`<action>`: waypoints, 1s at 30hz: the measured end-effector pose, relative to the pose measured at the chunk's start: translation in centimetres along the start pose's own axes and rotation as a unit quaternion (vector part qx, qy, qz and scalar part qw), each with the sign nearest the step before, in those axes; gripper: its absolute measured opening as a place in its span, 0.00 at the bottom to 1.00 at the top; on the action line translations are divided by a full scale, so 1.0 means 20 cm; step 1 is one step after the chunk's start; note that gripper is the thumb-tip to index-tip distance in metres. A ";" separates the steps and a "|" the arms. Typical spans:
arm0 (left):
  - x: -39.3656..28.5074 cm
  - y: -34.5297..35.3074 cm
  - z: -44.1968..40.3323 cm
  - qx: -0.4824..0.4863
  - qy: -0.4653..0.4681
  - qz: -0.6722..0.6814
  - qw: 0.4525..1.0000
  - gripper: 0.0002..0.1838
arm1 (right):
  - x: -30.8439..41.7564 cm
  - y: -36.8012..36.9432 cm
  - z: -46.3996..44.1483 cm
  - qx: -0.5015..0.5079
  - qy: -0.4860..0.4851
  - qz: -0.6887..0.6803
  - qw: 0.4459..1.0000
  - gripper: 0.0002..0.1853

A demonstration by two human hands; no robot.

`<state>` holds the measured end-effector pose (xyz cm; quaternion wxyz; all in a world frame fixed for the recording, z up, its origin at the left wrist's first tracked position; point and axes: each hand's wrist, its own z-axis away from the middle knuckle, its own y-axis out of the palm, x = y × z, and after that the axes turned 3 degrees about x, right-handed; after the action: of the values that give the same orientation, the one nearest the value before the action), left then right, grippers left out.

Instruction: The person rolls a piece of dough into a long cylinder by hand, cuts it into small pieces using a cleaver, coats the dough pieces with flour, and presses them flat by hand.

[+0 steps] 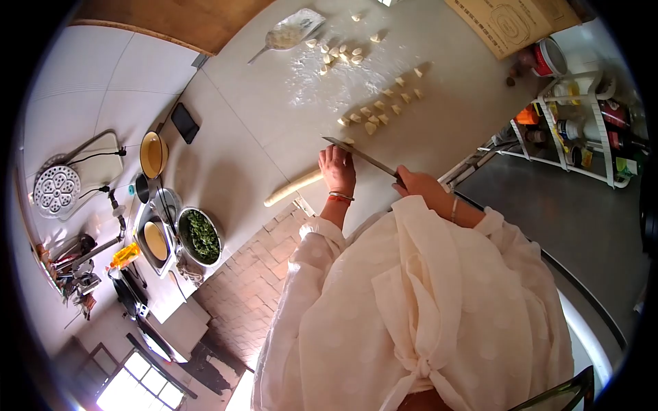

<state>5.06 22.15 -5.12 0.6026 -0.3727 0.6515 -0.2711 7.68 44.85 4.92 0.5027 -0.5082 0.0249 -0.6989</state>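
Observation:
My left hand (337, 170) is closed over a long, pale roll of dough (293, 188) lying on the light countertop (240, 89). Part of the roll is hidden under the fingers. In my right hand (419, 185) is the handle of a knife (363, 159); its blade slants up and left, with the tip just beyond my left fingertips. Right past the blade lie several small cut dough pieces (371, 128) in loose rows. Farther off, more dough pieces (334, 52) sit clustered on a patch of scattered flour (308, 82).
A scoop holding flour (284, 38) lies at the back. To the left are a phone (185, 123), a yellow bowl (153, 154), a sink (145, 226) and a metal bowl of chopped greens (201, 236). A cardboard box (510, 24) and a white rack (569, 130) stand right.

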 end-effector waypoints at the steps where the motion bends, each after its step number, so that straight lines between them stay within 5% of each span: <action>1: -0.01 -0.01 0.00 0.003 0.010 -0.012 1.000 0.12 | 0.01 0.02 -0.03 -0.011 -0.004 0.006 1.000 0.15; 10: 0.18 -0.07 -0.06 -0.035 0.037 0.011 0.999 0.09 | -0.01 0.01 -0.04 -0.066 -0.049 -0.054 0.995 0.15; 11: 0.25 -0.05 -0.09 -0.019 0.098 -0.024 0.995 0.07 | 0.01 -0.01 -0.03 -0.066 -0.047 -0.062 0.995 0.15; 26: 0.19 -0.10 -0.15 0.016 0.028 0.049 0.998 0.09 | 0.17 -0.07 -0.17 0.016 -0.015 0.032 0.999 0.14; 30: 0.17 -0.10 -0.13 0.007 0.025 0.043 0.999 0.10 | 0.13 0.01 -0.31 -0.034 -0.073 0.036 0.996 0.14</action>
<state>2.90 17.98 -5.21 0.5996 -0.3329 0.6801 -0.2591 3.35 39.92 3.47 0.5102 -0.5734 0.0302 -0.6403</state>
